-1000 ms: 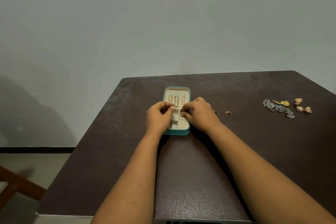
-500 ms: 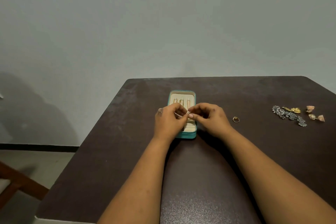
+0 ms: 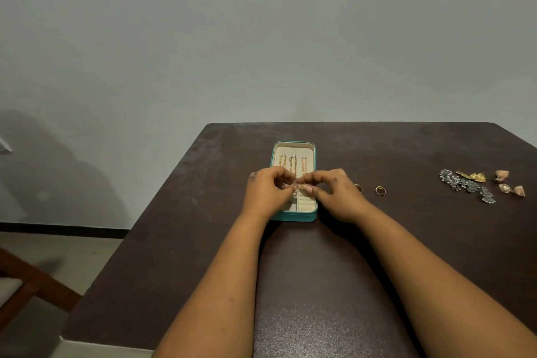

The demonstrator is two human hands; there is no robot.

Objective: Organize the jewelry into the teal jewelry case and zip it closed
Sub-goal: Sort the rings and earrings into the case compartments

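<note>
The teal jewelry case [image 3: 293, 216] lies open on the dark table, its cream lining showing, with several gold chains [image 3: 292, 162] hung in the far half. Over its middle, my left hand [image 3: 267, 192] and my right hand [image 3: 337, 193] meet fingertip to fingertip and pinch a small gold piece [image 3: 302, 186] between them. Two gold rings [image 3: 380, 190] lie on the table just right of my right hand. Farther right sit a silver ornate piece [image 3: 465, 184], a gold leaf-shaped piece [image 3: 473, 176] and two pinkish bell earrings [image 3: 511, 189].
The dark table [image 3: 203, 241] has its left edge close to the case, with floor and a wooden chair part [image 3: 26, 293] beyond. A plain wall stands behind the table's far edge.
My hands have risen a little off the case's lower tray and come together over its middle, now pinching a small gold piece between the fingertips. The camera view has shifted slightly.
</note>
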